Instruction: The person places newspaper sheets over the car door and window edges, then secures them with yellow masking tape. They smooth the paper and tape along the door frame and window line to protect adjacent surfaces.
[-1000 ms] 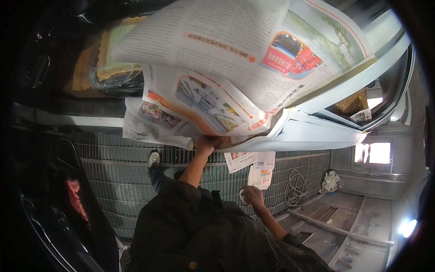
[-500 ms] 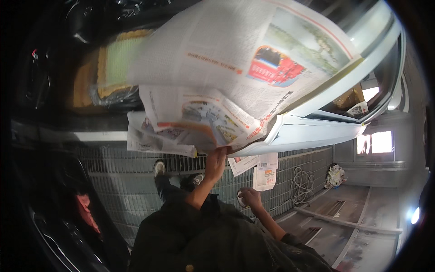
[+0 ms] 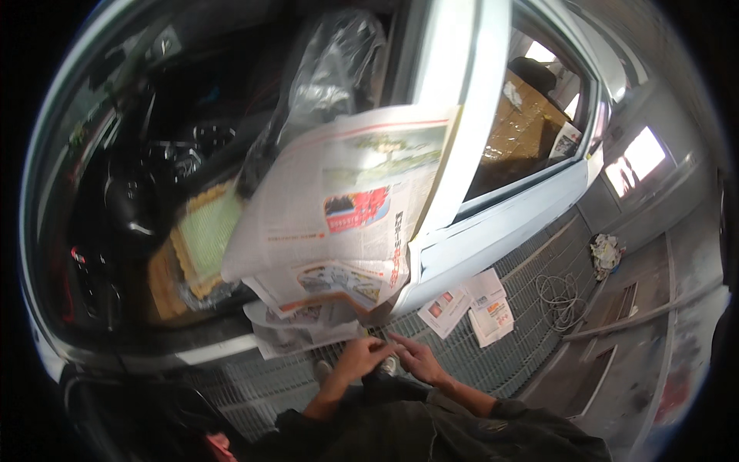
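My left hand (image 3: 362, 359) and my right hand (image 3: 422, 363) are close together in front of my body, just below the lower edge of the newspaper sheets (image 3: 339, 212). The left fingers are pinched together. My right hand's fingers are curled toward the left; whatever lies between the hands is too small to make out. The newspaper hangs over the pillar of a pale car body (image 3: 458, 115), along a strip of yellowish tape (image 3: 439, 177). Its lower sheets (image 3: 308, 327) are creased and droop over the door sill.
Inside the doorway are a seat pad (image 3: 208, 242) with a scalloped edge and dark plastic sheeting (image 3: 331, 69). Brown paper (image 3: 523, 115) covers part of the rear window. Loose newspaper (image 3: 489, 312), a coiled hose (image 3: 560, 300) and a crumpled bundle (image 3: 606, 254) lie on the grated floor (image 3: 531, 277).
My left hand has come off the newspaper's lower edge, and my right hand has moved up beside it. The white ring seen at my right hand no longer shows. The view has shifted, showing more car.
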### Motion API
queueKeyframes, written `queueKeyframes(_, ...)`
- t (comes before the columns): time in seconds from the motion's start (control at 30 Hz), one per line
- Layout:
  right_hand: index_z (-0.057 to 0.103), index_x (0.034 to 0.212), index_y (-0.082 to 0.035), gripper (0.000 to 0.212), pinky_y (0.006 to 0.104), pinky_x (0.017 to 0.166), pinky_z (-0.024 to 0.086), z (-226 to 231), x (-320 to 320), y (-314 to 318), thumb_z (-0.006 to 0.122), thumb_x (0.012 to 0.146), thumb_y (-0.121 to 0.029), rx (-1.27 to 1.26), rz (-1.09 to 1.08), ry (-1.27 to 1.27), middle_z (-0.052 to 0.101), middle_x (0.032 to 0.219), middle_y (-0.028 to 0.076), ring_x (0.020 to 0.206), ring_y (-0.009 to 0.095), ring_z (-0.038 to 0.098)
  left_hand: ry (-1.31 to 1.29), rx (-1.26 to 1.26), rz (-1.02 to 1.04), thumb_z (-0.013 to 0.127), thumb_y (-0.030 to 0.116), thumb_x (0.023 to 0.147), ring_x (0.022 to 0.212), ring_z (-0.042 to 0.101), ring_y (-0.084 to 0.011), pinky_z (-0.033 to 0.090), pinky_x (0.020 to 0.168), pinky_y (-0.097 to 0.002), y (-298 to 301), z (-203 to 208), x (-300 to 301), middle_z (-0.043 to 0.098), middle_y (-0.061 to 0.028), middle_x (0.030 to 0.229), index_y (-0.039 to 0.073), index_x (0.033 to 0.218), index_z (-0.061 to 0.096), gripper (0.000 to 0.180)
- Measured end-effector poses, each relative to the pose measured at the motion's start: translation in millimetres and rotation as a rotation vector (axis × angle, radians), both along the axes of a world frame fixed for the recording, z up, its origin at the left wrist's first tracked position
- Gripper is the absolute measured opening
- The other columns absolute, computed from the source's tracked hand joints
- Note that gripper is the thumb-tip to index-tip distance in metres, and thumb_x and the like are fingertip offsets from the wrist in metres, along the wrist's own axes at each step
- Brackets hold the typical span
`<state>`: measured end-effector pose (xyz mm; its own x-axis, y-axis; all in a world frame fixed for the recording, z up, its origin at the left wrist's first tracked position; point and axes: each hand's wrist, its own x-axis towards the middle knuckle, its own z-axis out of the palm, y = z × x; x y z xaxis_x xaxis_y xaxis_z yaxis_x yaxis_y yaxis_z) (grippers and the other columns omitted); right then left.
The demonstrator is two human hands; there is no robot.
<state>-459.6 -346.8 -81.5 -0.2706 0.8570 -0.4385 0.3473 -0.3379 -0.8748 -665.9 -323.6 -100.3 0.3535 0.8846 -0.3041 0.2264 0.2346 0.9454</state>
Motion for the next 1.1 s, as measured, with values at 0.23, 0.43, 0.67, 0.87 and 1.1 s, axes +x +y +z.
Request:
queueKeyframes(0.23,0.028,0.159,-0.009,0.068,0.0325,0.077,0.050,2.0,-16.8,3.1,0.052,0.096,-0.019,0.062,0.094,0.097,0.068,0.091,0.011,0.085,0.016,0.064,0.093,0.294,0.160,0.078,0.015,0.086,0.081,0.071,-0.0228,0.054,0.072,-0.0340,-3.9,5.9,-5.6,0.072,-0.0118,0.090,0.003,0.099,0.076,0.018)
queueKeyframes(0.43,0.054,0.142,-0.009,0.043,0.0319,0.072,0.052,-37.6,-22.4,3.7,0.056,0.102,-0.025,0.179,0.105,-0.030,0.070,0.086,0.008,0.077,0.013,0.065,0.251,0.496,0.164,0.075,0.015,0.088,0.081,0.070,-0.0285,0.053,0.070,-0.0393,-13.4,12.9,-8.6,0.070,-0.0127,0.087,0.003,0.097,0.071,0.016)
queueKeyframes(0.67,0.069,0.114,-0.004,0.030,0.0340,0.063,0.053,-46.3,-35.8,-8.4,0.056,0.101,-0.027,0.180,0.117,-0.194,0.069,0.076,0.011,0.070,0.018,0.070,0.116,0.381,0.191,0.077,0.016,0.086,0.078,0.070,-0.0293,0.053,0.069,-0.0377,-20.9,12.6,-33.5,0.071,-0.0141,0.085,0.003,0.096,0.072,0.017)
queueKeyframes(0.87,0.070,0.104,0.003,0.029,0.0296,0.051,0.048,-26.1,-53.2,-1.8,0.050,0.097,-0.017,-0.188,-0.151,-0.004,0.069,0.074,0.010,0.055,0.016,0.062,-0.014,0.348,0.333,0.070,0.014,0.091,0.080,0.068,-0.0232,0.052,0.073,-0.0342,-39.0,34.4,-51.0,0.071,-0.0096,0.088,0.004,0.095,0.070,0.010)
queueKeyframes(1.1,0.068,0.111,0.004,0.033,0.0282,0.047,0.043,-72.6,16.0,-9.1,0.047,0.097,-0.017,-0.278,-0.567,0.153,0.065,0.071,0.012,0.049,0.016,0.054,-0.233,0.714,1.099,0.072,-0.006,0.087,0.094,0.065,-0.0166,0.054,0.084,-0.0292,17.3,66.2,-188.4,0.068,-0.0092,0.101,0.000,0.100,0.061,0.018)
